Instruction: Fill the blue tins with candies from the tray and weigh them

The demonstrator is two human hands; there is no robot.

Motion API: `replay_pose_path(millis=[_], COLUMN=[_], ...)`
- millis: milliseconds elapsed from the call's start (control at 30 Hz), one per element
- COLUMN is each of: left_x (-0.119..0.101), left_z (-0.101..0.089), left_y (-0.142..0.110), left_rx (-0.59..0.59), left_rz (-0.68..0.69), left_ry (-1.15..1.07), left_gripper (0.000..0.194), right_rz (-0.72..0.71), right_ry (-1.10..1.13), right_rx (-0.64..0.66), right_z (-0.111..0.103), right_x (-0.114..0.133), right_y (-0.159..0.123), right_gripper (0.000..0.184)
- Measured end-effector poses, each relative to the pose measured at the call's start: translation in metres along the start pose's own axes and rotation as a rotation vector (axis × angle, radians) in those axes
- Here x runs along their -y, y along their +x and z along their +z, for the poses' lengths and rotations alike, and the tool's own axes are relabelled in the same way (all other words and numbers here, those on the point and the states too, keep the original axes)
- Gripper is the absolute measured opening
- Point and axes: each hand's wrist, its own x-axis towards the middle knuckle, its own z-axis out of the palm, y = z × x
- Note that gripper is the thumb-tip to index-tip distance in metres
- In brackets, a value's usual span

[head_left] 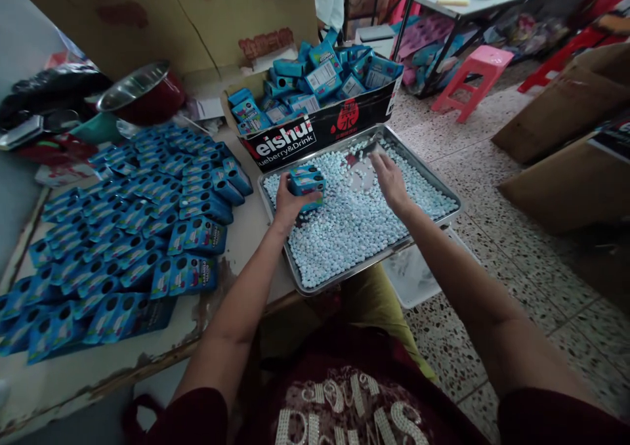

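Observation:
My left hand point(289, 202) is closed around a few small blue printed boxes point(308, 184), held upright over the left side of a metal tray point(367, 265). Small pale blue-white candies point(339, 235) fill much of that tray. Toward its far side my right hand point(390, 177) reaches down among them, with its fingers drawn together. A greyish shape shows at those fingertips, too blurred to name. Beside the right hand, a thinly covered patch of the tray shows its pale and red bottom. The fingers of my left hand partly cover the boxes.
Many similar blue boxes point(142, 215) stand in rows on the worn table point(236, 248) at left. Behind the tray, a black carton point(339, 120) holds more of them in a heap. A pink stool point(472, 81) and large cardboard boxes point(566, 182) are on the right.

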Motion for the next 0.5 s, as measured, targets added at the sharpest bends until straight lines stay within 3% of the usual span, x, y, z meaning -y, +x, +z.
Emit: replay_pose_path(millis=[100,200,333,500], left_x=[0.002,0.006,0.023,0.044], left_z=[-0.004,-0.003,0.008,0.042], left_y=[0.008,0.011,-0.002,-0.036], left_rx=[-0.049,-0.085,-0.143,-0.203], left_rz=[-0.019,-0.002,-0.069,-0.148], left_ry=[-0.091,-0.152,-0.214,-0.219], left_gripper=[0.095,0.096,0.088,0.086], right_rz=[-0.038,0.049,0.195,0.152], right_ry=[-0.548,-0.767,-0.719,-0.540], right_rx=[-0.063,-0.015,0.021,-0.151], right_z=[-0.034,-0.040,-0.018,0.022], right_x=[-0.015,-0.025,-0.040,-0.060], right_y=[-0.030,-0.073,-0.105,-0.097], right_gripper=[0.051,0.069,0.083,0.075])
